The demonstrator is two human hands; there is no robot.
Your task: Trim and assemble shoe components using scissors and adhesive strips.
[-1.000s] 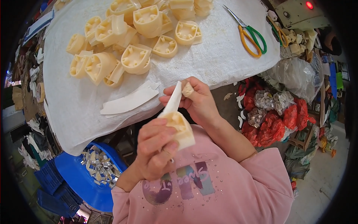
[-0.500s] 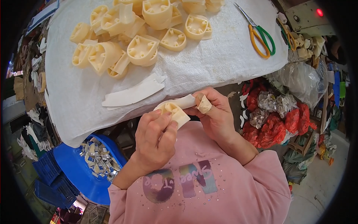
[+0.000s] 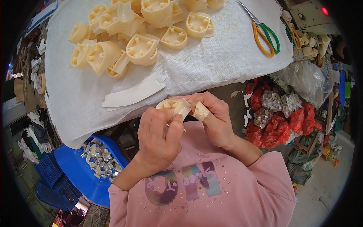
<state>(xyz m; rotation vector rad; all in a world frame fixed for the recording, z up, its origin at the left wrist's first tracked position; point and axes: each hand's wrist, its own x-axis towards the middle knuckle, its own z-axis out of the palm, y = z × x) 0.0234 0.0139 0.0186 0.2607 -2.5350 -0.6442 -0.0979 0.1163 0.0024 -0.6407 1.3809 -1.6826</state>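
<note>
Just beyond the front edge of the table, my left hand point(image 3: 157, 134) grips a cream plastic shoe heel point(image 3: 172, 104), its hollow D-shaped face turned up. My right hand point(image 3: 215, 119) pinches at the heel's right side, where a thin white strip lies against the wall. A beige wrap point(image 3: 200, 112) covers the right thumb. The strip's far end is hidden by my fingers. On the table nearby lie loose white strips point(image 3: 134, 92), one partly over another. Behind them sits a heap of similar cream heels point(image 3: 142, 48).
Scissors point(image 3: 263, 36) with green and orange handles lie at the table's right, on a white woven cloth point(image 3: 215, 62). A blue basin point(image 3: 77, 172) of small shiny pieces stands below left. Red plastic bags point(image 3: 278, 130) and clear bags point(image 3: 306, 81) are piled to the right.
My right hand has moved left, closer to the heel. The white strip that stretched out to the right now lies against the heel's side. The heel has turned slightly.
</note>
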